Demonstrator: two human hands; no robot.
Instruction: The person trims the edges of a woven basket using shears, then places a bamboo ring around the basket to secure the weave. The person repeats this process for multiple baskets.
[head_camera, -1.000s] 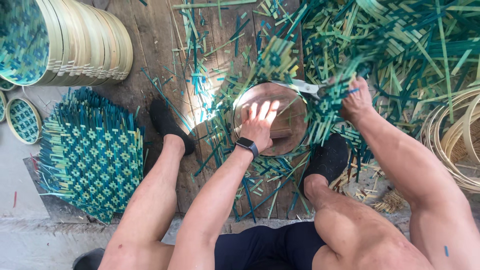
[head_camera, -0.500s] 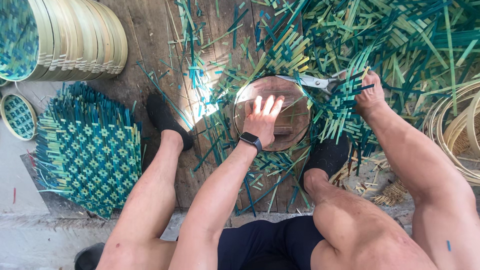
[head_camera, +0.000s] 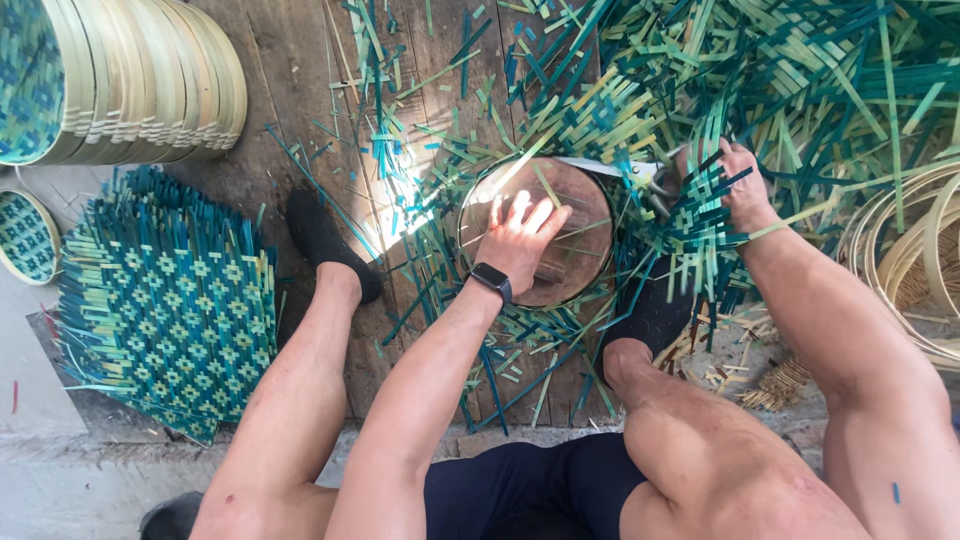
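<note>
Underfoot you have dark, worn wooden boards, strewn with green and pale cut strips, and a bare grey floor edge runs along the near side. A pile of flat woven mats in a teal diamond pattern lies to your left, with a row of stacked round trays beyond it and coiled pale hoops to your right. Your left hand lies flat on the round wooden disc between your feet, fingers spread and straight. Your right hand is at the disc's right edge, wrapped around the handles of scissors amid woven strip ends; those fingers are curled closed around them.
</note>
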